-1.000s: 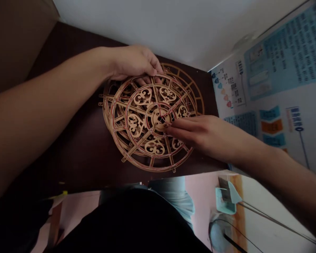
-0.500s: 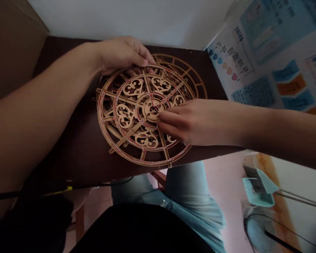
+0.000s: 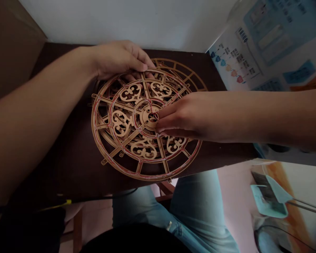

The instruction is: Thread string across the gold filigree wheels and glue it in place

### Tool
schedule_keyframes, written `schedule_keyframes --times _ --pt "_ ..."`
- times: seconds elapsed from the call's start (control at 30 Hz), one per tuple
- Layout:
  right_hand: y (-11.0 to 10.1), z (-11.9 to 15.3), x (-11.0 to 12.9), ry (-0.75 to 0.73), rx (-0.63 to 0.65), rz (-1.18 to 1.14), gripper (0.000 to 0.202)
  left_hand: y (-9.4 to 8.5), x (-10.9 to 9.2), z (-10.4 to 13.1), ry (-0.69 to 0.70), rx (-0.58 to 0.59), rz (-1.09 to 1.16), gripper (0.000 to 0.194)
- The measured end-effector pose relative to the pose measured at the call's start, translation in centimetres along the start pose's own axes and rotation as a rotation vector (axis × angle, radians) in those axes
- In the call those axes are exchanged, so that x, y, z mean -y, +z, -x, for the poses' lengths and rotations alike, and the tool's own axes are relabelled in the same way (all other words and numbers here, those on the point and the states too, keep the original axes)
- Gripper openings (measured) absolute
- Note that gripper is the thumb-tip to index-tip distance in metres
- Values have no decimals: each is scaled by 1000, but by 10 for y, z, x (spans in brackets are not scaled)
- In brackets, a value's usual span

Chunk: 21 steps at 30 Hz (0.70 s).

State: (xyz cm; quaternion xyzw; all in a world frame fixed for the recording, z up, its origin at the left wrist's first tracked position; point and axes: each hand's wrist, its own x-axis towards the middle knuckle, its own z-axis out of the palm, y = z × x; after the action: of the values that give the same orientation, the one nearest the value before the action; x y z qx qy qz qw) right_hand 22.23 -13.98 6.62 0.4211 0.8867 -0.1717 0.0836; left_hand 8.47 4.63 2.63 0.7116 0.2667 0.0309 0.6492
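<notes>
A round, openwork wooden wheel [image 3: 146, 121] with scroll-shaped cut-outs lies tilted over other wooden rings on the dark table. Thin red and white wire [image 3: 152, 108] runs along its rings and spokes and crosses the hub. My left hand [image 3: 123, 59] grips the far rim, thumb on top and fingers reaching underneath. At the hub, my right hand [image 3: 185, 116] has its fingers pinched together where the red wire meets them. Its exact fingertip contact is partly hidden. Behind the wheel, another wooden ring [image 3: 180, 66] sticks out at the far right.
The dark table [image 3: 68, 158] meets a pale wall [image 3: 126, 21] at the back. A printed box [image 3: 234, 52] stands at the right. Below lie a dark cable with a yellow tag [image 3: 68, 202] and, on the floor, a teal dustpan [image 3: 271, 202].
The view has shifted, and the wheel appears slightly nearer and lower. My right hand stays at the hub, its fingers somewhat more closed together. The left hand keeps its hold on the rim.
</notes>
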Motion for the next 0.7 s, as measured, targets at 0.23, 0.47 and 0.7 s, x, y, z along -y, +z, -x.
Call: schedule_keyframes --times 0.23,0.47,0.7 --pt "2 -3 3 17 -22 -31 48 -5 2 -2 22 33 -14 29" --pt "3 -4 7 15 -7 50 36 -1 1 0 12 -13 -42 29" --pt "3 -3 13 35 14 82 7 -2 4 2 48 1 -67 25"
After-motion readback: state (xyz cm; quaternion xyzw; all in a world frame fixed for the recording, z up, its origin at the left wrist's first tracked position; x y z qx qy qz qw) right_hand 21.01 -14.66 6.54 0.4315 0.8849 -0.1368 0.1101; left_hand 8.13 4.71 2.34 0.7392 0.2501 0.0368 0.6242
